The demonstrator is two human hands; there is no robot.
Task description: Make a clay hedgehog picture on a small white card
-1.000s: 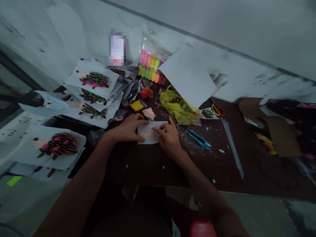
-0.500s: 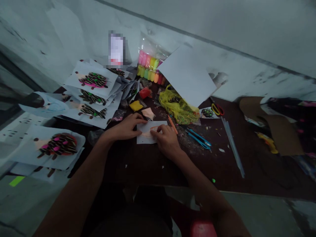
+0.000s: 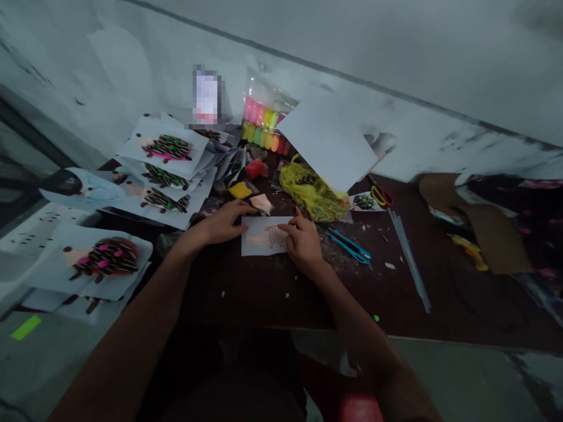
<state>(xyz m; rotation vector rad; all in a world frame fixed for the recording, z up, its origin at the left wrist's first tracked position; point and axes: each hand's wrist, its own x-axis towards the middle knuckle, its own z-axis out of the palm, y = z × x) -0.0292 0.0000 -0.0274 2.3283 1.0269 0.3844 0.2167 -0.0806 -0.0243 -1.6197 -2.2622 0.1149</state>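
Observation:
A small white card (image 3: 259,249) with an orange drawing of a hedgehog-like shape lies on the dark table. My left hand (image 3: 226,223) rests at the card's left edge, its fingers spread and holding nothing. Over the card's right edge is my right hand (image 3: 304,241), with fingers apart and one fingertip on the drawing. An orange stick (image 3: 298,211) pokes out just beyond my right hand, most of it hidden. Pale pink clay (image 3: 261,203) sits behind the card, beside yellow clay (image 3: 240,190).
Finished hedgehog pictures (image 3: 167,176) are stacked at the left. Behind lie a yellow bag (image 3: 308,193), a pack of coloured clay (image 3: 264,126) and a white sheet (image 3: 329,140). A blue cutter (image 3: 349,246), scissors (image 3: 382,196) and clear sticks (image 3: 409,258) lie right.
My right hand has moved right, uncovering more of the drawing and covering most of the orange stick; its fingers have spread. My left hand has drawn back slightly to the card's left edge.

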